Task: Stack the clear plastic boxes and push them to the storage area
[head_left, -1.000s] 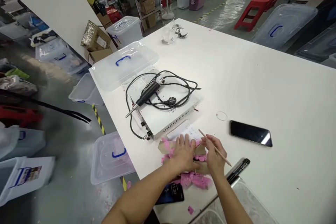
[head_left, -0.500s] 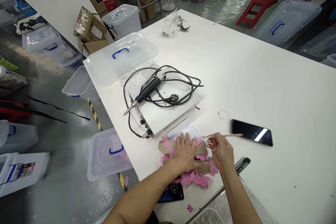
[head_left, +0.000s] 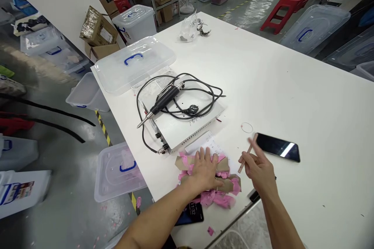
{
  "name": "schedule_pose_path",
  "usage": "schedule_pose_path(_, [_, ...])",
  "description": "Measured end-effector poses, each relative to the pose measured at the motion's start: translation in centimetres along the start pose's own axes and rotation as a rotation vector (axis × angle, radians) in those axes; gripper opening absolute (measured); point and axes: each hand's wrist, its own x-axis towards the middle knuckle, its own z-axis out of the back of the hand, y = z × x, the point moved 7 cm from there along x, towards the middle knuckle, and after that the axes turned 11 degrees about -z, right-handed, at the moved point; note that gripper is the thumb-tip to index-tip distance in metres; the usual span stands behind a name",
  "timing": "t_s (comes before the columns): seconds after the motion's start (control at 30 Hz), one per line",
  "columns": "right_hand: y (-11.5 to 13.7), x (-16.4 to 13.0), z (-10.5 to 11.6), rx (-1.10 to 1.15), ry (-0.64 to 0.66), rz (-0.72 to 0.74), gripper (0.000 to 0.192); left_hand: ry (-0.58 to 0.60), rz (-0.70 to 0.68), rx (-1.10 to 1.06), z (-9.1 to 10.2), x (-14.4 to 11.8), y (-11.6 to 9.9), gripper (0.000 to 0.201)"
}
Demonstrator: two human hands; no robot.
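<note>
The left hand (head_left: 205, 169) lies spread wide over pink-trimmed card pieces (head_left: 228, 184), I'd say to pin them, the white tabletop's (head_left: 271, 85) edge near at nine o'clock; at three, the right hand (head_left: 261, 169) pinches a wooden stick (head_left: 241, 166), with reaching room past the smartphone (head_left: 277, 148) toward two o'clock

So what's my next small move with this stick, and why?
Perhaps bring the stick over to the pink-and-brown pieces: your left hand lies spread on them, seemingly steadying them, while your right hand grips the stick off to their right.
</note>
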Motion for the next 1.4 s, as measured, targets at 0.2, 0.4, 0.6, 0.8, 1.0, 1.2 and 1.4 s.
schedule_pose_path(0.2, [0.3,-0.5,-1.2,0.343,0.145,0.065,0.038,0.011,0.004,-0.007,-0.2,0.1,-0.1,0.106])
schedule_pose_path(0.4, [-1.5,-0.7,-4.7,0.087,-0.039,0.161,0.042,-0.007,-0.004,0.018,-0.1,0.0,-0.1,0.105])
schedule_pose_path(0.6, [-3.9,0.2,-6.9,0.076,-0.109,0.133,0.024,-0.072,-0.040,0.033,-0.3,0.0,-0.3,0.100])
schedule_pose_path(0.8, [-4.6,0.5,-6.0,-0.044,-0.248,0.211,0.013,-0.119,-0.053,0.041,-0.4,0.0,-0.5,0.097])
schedule_pose_path(1.0, [-4.8,1.1,-6.5,-0.108,-0.228,0.226,0.012,-0.071,-0.045,0.059,-0.2,-0.2,-0.7,0.097])
schedule_pose_path(1.2, [-4.7,1.2,-6.5,-0.135,-0.212,0.218,0.012,-0.072,-0.039,0.051,-0.3,-0.1,-0.7,0.100])
schedule_pose_path(1.4, [-4.6,1.3,-6.7,-0.153,-0.207,0.212,0.013,-0.079,-0.031,0.059,-0.6,0.0,-0.6,0.098])
